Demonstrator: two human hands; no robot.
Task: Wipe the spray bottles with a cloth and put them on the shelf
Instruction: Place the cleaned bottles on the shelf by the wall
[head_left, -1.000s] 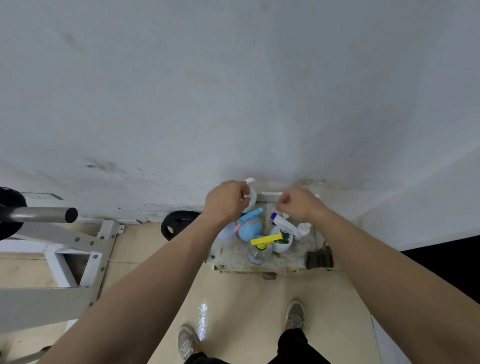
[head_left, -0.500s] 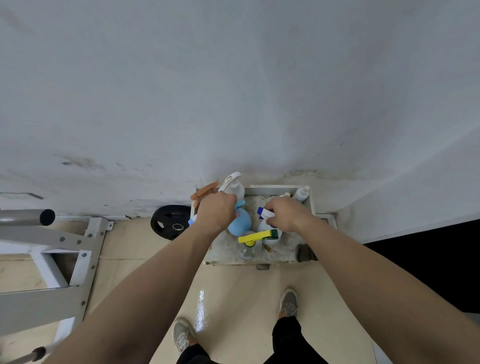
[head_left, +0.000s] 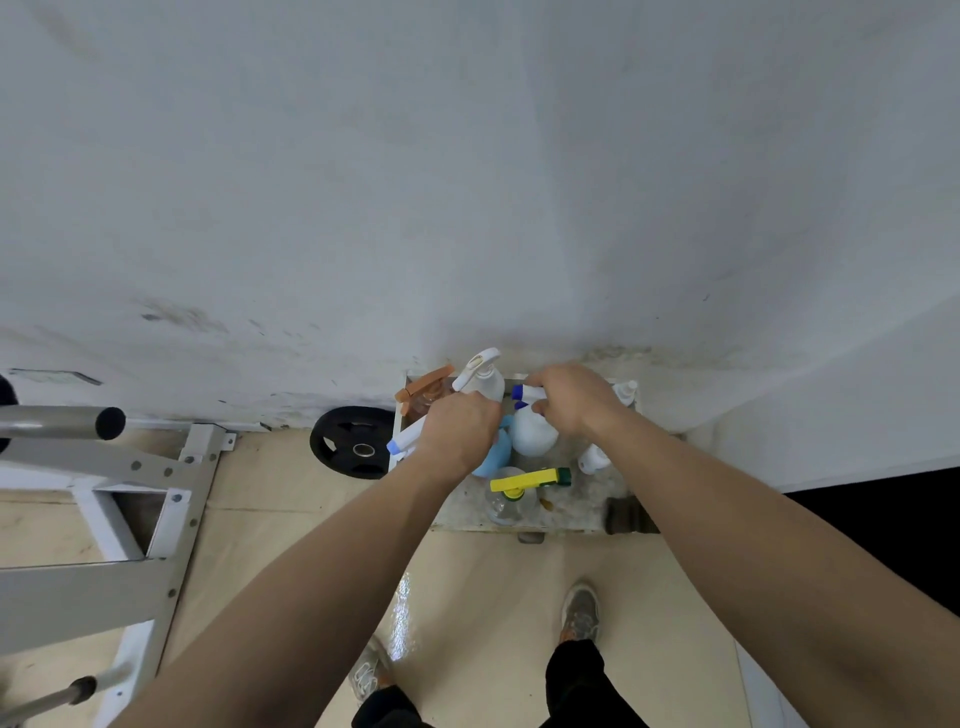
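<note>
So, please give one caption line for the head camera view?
Both hands, left and right, grip spray bottles crowded on a low shelf against the wall.

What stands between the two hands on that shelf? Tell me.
In the head view, between the left hand and the right hand stand a blue bottle and a white bottle with a blue nozzle, which the right hand grips.

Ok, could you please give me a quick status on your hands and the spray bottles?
Left hand gripping a blue-nozzled sprayer. Right hand on white bottle's blue-tipped trigger. Yellow-trigger clear bottle close in front.
</note>
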